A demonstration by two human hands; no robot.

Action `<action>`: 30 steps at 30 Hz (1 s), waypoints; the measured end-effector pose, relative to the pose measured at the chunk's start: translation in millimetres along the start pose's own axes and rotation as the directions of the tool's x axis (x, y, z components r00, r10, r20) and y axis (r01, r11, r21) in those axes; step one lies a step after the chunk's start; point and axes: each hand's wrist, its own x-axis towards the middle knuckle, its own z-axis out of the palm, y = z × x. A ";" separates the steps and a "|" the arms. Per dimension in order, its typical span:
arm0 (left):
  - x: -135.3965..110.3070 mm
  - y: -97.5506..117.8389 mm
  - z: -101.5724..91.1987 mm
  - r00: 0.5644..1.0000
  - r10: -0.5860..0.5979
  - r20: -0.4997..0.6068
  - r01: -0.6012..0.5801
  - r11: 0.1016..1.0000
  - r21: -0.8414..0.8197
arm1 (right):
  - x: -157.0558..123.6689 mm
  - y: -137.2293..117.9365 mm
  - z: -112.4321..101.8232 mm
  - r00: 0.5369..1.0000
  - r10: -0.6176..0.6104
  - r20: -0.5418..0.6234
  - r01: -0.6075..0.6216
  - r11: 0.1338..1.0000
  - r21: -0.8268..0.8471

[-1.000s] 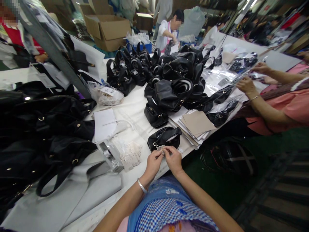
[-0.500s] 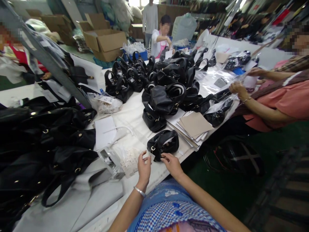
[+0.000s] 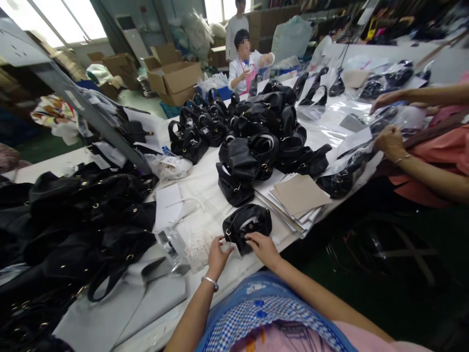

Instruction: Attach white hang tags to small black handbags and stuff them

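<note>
A small black handbag with a gold ring and a round gold stud stands near the table's front edge. At its lower left hangs a white tag. My left hand is beside the tag, thumb and curved forefinger apart, the thumb close to the tag's edge. My right hand rests against the bag's front with thumb and forefinger drawn together. Whatever lies between those fingertips is too small to make out.
Large black bags crowd the left. Stacked handbags stand behind, with cardboard sheets to the right. Small packets and a clear dispenser lie left. At right, a co-worker's hands handle a plastic-wrapped bag.
My view has tilted up slightly and turned left. My left thumb has come nearer the tag, and the handbag's handle sits lower over its front. The co-worker's hands have moved apart.
</note>
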 end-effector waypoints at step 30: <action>-24.3 130.2 51.4 0.935 -0.245 0.257 0.290 0.108 -0.951 | 17.2 73.1 -52.3 0.944 -0.304 0.127 0.293 0.951 0.097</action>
